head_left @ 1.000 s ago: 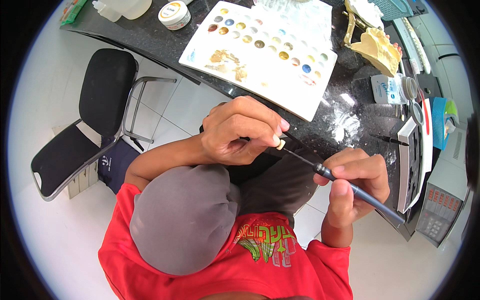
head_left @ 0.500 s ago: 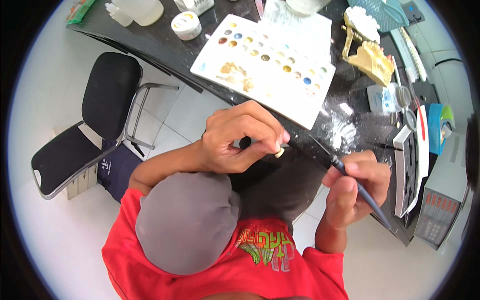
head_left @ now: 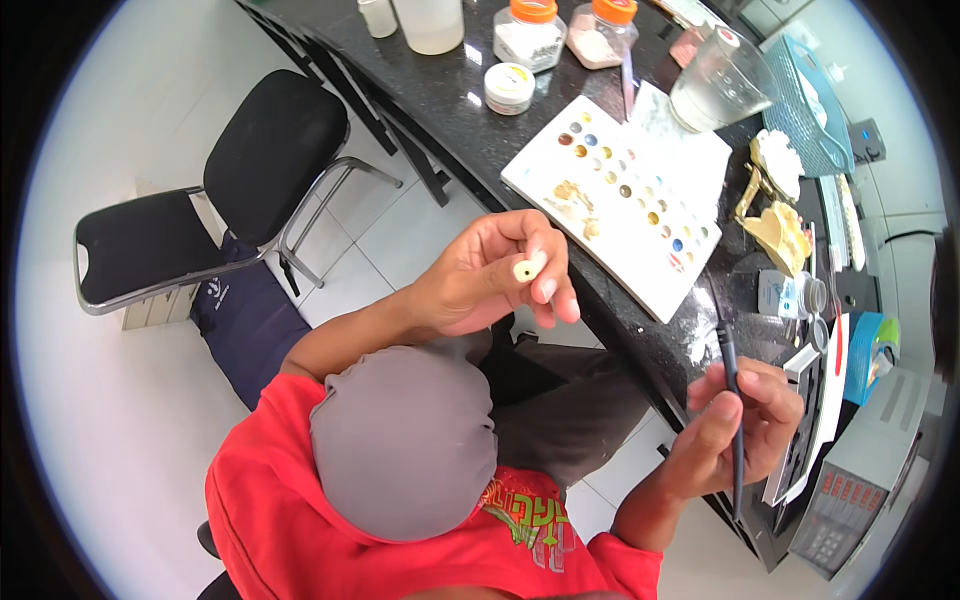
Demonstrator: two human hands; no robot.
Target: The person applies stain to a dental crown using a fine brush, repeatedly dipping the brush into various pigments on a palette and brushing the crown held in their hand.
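Note:
My left hand (head_left: 490,280) pinches a small cream dental crown (head_left: 525,271) between thumb and fingers, its dark hole facing up; the other fingers are loosely curled. In my right hand (head_left: 745,425) is a slim dark-handled brush (head_left: 727,350), gripped between thumb and fingers with its thin tip pointing up toward the table. The brush and the crown are well apart. Just beyond both hands lies a white palette (head_left: 640,290) with rows of small coloured paint wells and brown smears at its left side.
The black table (head_left: 455,110) bears a white-lidded jar (head_left: 509,88), two orange-capped jars, a clear jug (head_left: 722,85), a blue basket (head_left: 815,110) and a yellowish dental cast (head_left: 780,238). A small glass jar (head_left: 785,295) lies at right. A black chair (head_left: 275,150) stands at left.
The view has shifted, showing more of the table's far side. The crown has turned so its hole shows, and my left fingers have loosened. The brush has swung more upright.

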